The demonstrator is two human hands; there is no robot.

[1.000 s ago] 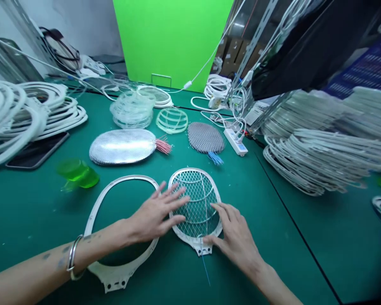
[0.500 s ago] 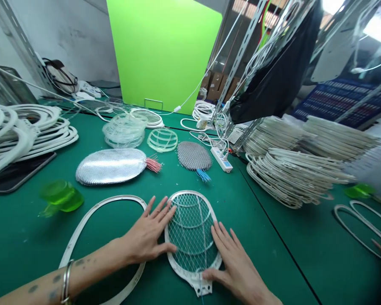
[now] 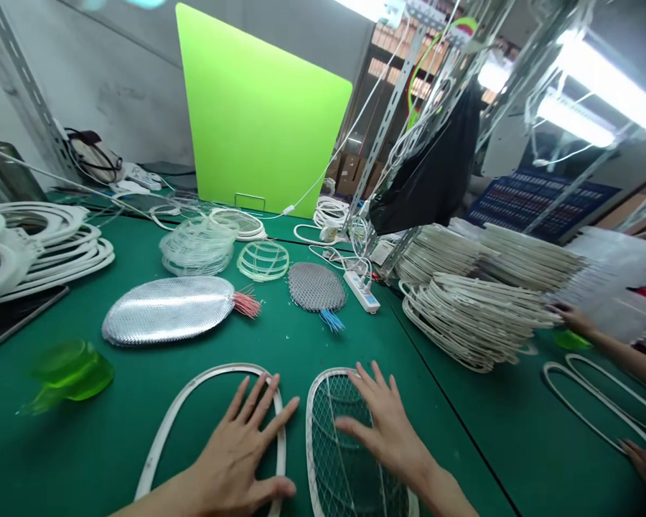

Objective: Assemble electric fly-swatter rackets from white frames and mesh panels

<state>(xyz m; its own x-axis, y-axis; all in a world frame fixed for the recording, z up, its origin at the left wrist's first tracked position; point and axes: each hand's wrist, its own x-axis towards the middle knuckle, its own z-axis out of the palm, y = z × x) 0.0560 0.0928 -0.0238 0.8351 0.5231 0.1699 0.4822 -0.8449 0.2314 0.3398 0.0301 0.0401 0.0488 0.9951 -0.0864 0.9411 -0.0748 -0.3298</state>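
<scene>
Spreading left hand (image 3: 237, 459) on frame (image 3: 209, 375), right (image 3: 390, 438) over mesh (image 3: 334, 409).

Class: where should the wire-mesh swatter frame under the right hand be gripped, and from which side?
Probably the white plastic rim at its left edge, from the left: that border lies free of the right hand, while the thin mesh would likely flex.

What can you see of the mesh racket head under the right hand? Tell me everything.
The oval racket head has a white plastic rim holding diamond wire mesh, with thin curved wires across it. It lies flat on the green work mat, its lower end cut off by the view. The right hand is spread over its right side.
</scene>
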